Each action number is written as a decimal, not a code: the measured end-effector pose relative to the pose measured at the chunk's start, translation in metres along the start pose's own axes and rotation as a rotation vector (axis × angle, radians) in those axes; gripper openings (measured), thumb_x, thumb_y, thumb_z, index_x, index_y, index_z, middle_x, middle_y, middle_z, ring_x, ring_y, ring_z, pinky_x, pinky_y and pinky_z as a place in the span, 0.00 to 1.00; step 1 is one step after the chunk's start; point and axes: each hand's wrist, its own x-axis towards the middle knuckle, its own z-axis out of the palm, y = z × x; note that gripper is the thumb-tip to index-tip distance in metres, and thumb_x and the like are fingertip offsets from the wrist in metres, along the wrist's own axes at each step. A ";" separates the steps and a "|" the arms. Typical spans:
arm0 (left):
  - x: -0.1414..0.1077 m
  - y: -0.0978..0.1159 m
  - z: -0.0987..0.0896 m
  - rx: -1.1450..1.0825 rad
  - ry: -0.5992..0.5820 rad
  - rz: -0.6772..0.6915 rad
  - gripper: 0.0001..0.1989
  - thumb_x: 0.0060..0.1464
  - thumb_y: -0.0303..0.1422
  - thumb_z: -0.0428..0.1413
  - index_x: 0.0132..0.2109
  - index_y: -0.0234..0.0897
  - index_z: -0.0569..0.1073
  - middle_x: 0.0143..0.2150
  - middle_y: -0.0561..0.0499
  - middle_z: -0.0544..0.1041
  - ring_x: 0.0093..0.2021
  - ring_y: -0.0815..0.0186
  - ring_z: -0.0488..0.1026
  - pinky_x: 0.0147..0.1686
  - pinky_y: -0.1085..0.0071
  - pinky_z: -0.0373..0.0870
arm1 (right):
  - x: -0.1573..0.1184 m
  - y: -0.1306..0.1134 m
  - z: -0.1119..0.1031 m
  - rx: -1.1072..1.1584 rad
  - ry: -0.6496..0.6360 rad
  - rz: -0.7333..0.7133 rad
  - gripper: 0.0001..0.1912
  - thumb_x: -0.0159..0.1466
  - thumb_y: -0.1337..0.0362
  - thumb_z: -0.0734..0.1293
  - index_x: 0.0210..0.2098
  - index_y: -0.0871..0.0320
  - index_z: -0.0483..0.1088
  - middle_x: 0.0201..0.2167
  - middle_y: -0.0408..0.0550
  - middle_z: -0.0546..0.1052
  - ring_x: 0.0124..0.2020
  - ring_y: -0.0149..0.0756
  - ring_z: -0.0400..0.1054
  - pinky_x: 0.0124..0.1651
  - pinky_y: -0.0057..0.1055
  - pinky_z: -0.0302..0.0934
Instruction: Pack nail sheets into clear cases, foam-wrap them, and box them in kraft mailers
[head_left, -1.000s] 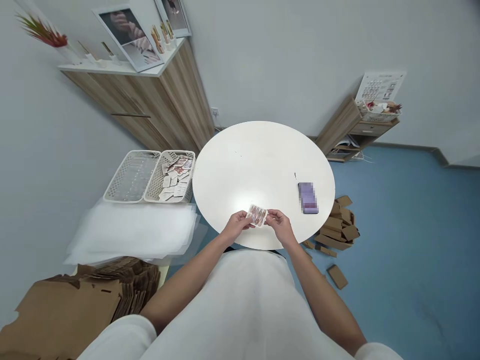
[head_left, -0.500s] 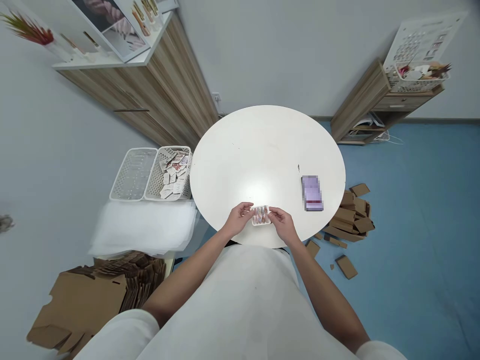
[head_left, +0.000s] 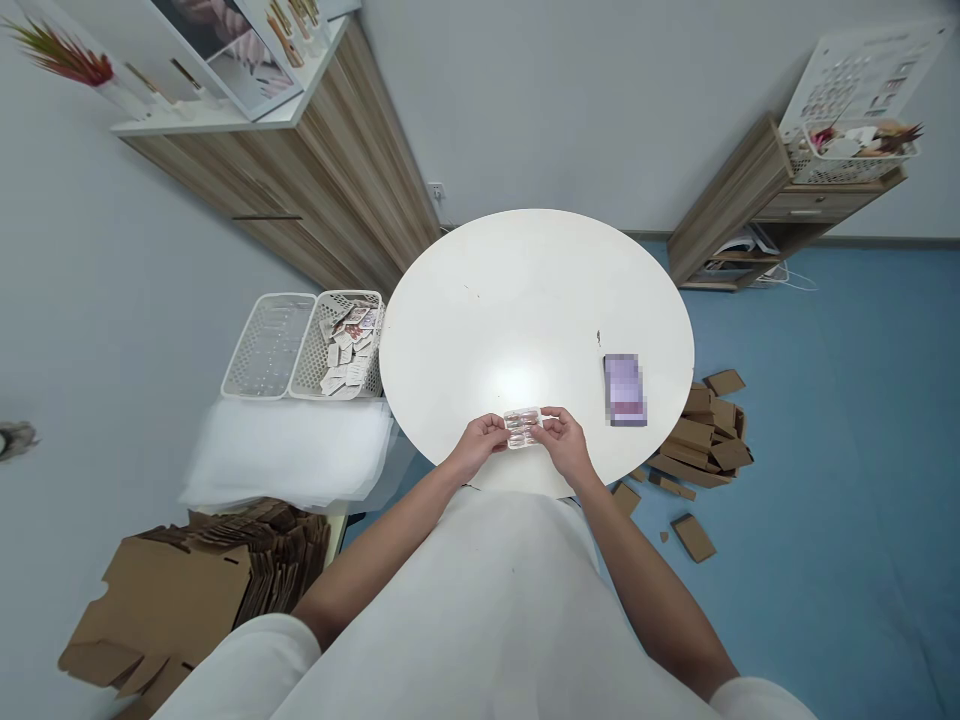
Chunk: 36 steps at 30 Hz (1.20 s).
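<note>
A small clear-and-white pack of what look like press-on nails (head_left: 523,427) is held between my two hands just above the near side of the round white table (head_left: 540,280). My left hand (head_left: 480,443) pinches its left edge with curled fingers. On the opposite edge, my right hand (head_left: 561,438) grips with its thumb over the front and fingers behind. The pieces inside show as glossy pinkish shapes lying sideways. A purple box (head_left: 625,390), partly pixelated, lies on the table to the right of my right hand.
Left of the table stand a white basket of small cards (head_left: 349,350), a clear-looking bin (head_left: 268,348) and translucent sheets (head_left: 285,450). Flat cardboard (head_left: 172,590) is stacked below them. Small brown boxes (head_left: 705,430) lie on the blue floor at right. Wooden cabinets (head_left: 360,150) line the wall.
The pack has been turned in my hands: its pieces stood upright in two rows before and now lie sideways. My right fingers have shifted further up its edge.
</note>
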 end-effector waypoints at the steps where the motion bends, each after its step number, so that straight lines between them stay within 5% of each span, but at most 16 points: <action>1: 0.000 0.001 0.001 0.024 0.009 0.014 0.09 0.43 0.36 0.57 0.30 0.35 0.67 0.26 0.53 0.70 0.29 0.70 0.69 0.34 0.71 0.65 | 0.001 0.000 -0.001 0.005 -0.002 -0.013 0.18 0.49 0.57 0.69 0.38 0.56 0.66 0.24 0.41 0.71 0.29 0.32 0.69 0.36 0.33 0.63; 8: 0.002 0.003 0.004 0.146 -0.039 0.079 0.11 0.45 0.40 0.57 0.30 0.35 0.70 0.27 0.52 0.72 0.26 0.70 0.69 0.34 0.70 0.65 | 0.004 -0.003 -0.008 -0.032 -0.043 -0.037 0.19 0.50 0.55 0.68 0.39 0.57 0.69 0.32 0.47 0.74 0.33 0.34 0.68 0.40 0.35 0.62; 13: 0.000 -0.005 0.003 0.045 0.036 0.022 0.13 0.44 0.41 0.58 0.30 0.35 0.69 0.30 0.51 0.73 0.29 0.69 0.71 0.38 0.68 0.66 | 0.000 0.000 -0.011 -0.064 0.003 -0.026 0.24 0.49 0.55 0.68 0.44 0.55 0.67 0.31 0.44 0.70 0.32 0.31 0.66 0.39 0.33 0.63; 24: -0.007 -0.021 -0.010 -0.092 0.192 -0.060 0.10 0.44 0.38 0.57 0.31 0.36 0.68 0.30 0.52 0.74 0.30 0.69 0.73 0.35 0.71 0.64 | 0.000 0.017 0.000 -0.201 -0.172 0.006 0.34 0.47 0.61 0.69 0.53 0.51 0.57 0.38 0.44 0.66 0.25 0.25 0.63 0.32 0.30 0.60; 30: -0.006 -0.032 -0.031 -0.004 0.311 0.070 0.13 0.45 0.33 0.56 0.40 0.35 0.67 0.27 0.53 0.72 0.28 0.69 0.72 0.35 0.70 0.65 | 0.013 0.020 0.023 -0.359 -0.190 0.008 0.30 0.50 0.62 0.66 0.52 0.51 0.59 0.37 0.43 0.67 0.26 0.26 0.61 0.34 0.31 0.60; 36: -0.004 -0.037 -0.071 0.180 0.413 0.118 0.17 0.47 0.34 0.55 0.46 0.36 0.68 0.38 0.48 0.71 0.30 0.69 0.70 0.32 0.70 0.66 | 0.029 0.025 0.066 -0.454 -0.193 0.009 0.29 0.50 0.63 0.66 0.52 0.52 0.59 0.36 0.44 0.67 0.27 0.28 0.60 0.37 0.33 0.60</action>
